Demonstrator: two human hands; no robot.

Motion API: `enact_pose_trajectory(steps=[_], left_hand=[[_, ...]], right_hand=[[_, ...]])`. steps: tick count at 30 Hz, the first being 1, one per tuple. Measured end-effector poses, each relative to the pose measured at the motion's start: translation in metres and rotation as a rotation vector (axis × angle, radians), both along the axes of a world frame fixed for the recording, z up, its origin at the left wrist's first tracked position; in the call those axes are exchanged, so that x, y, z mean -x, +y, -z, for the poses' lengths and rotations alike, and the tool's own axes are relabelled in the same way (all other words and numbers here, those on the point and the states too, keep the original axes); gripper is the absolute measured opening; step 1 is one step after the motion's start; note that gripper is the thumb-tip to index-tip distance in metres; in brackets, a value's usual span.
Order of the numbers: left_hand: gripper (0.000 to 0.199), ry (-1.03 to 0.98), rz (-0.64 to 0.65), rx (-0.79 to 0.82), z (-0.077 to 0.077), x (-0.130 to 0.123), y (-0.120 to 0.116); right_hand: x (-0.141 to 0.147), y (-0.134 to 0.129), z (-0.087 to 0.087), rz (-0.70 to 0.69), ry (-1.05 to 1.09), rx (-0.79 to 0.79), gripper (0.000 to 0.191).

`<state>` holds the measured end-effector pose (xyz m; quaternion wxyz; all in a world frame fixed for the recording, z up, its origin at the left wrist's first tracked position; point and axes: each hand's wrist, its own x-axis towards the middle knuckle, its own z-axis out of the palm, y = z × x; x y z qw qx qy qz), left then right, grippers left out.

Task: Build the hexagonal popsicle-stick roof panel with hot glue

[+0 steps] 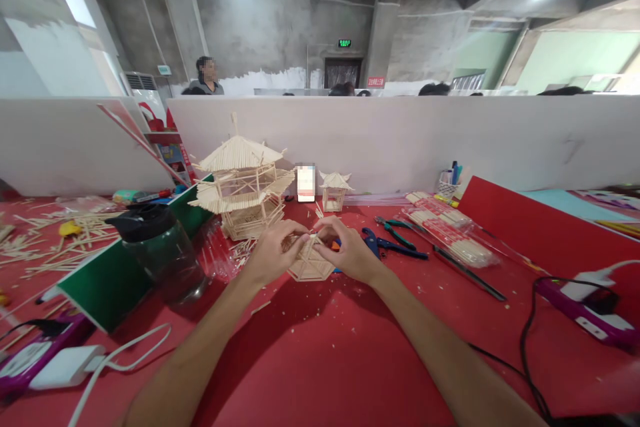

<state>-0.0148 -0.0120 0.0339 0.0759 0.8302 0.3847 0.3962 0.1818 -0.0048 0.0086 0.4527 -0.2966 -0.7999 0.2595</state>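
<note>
A small six-sided frame of thin wooden sticks (pixel 311 271), with sticks running up toward its middle, stands on the red tabletop in front of me. My left hand (pixel 277 248) is at its left upper edge, thumb and fingers pinched near the top. From the other side my right hand (pixel 347 248) curls over the frame, its thumb and fingertips also closed at the top. The fingers partly hide the peak, so any small piece between them is unclear. Behind my left hand is a two-tiered stick pavilion (pixel 243 180). A smaller stick pavilion (pixel 335 191) stands farther back.
A lit phone (pixel 306 183) leans against the white partition (pixel 400 140). To the right lie green-handled pliers (pixel 399 233), a blue cutter (pixel 395 245) and bagged sticks (pixel 450 230). A dark bottle (pixel 165 253), a green board (pixel 107 293) and loose sticks (pixel 45 240) are left.
</note>
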Motion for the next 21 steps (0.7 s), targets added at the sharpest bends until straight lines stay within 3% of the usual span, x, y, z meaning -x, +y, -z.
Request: enact_pose_trajectory(steps=[9,16,21], left_hand=[[0.022,-0.027,0.008,0.023,0.0011,-0.0044,-0.003],[0.019,-0.187,0.035,0.23,-0.0022,-0.0072,-0.0027],[0.016,-0.221,0.066,0.274,-0.0057,-0.0069,-0.0034]], right_hand=[[0.0012,-0.0017,-0.0021,0.007,-0.01,-0.002,0.027],[0.0019,-0.0015,-0.0013,-0.009,-0.001,-0.005,0.026],[0.0023,-0.0019,-0.0013,-0.002,-0.002,-0.008,0.025]])
